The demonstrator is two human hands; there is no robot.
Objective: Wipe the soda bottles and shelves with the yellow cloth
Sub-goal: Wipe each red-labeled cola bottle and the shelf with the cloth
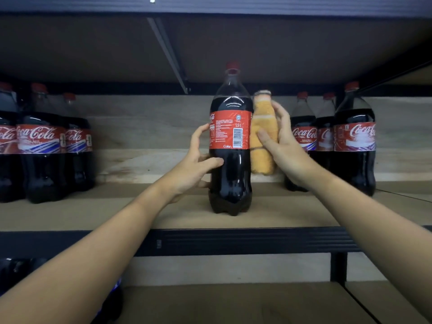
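Observation:
A large cola bottle (230, 146) with a red cap and red label stands upright on the brown shelf (140, 211), near its front edge. My left hand (198, 160) grips the bottle's left side, thumb across the dark lower body. My right hand (284, 146) holds the folded yellow cloth (263, 141) against the bottle's right side, thumb on the front of the cloth and fingers behind it.
Three cola bottles (41, 148) stand at the shelf's left, and three more (354, 141) at the right, close behind my right wrist. The upper shelf's underside (210, 47) hangs just above the caps. A black shelf rail (233, 240) runs below, with a lower shelf (233, 302) underneath.

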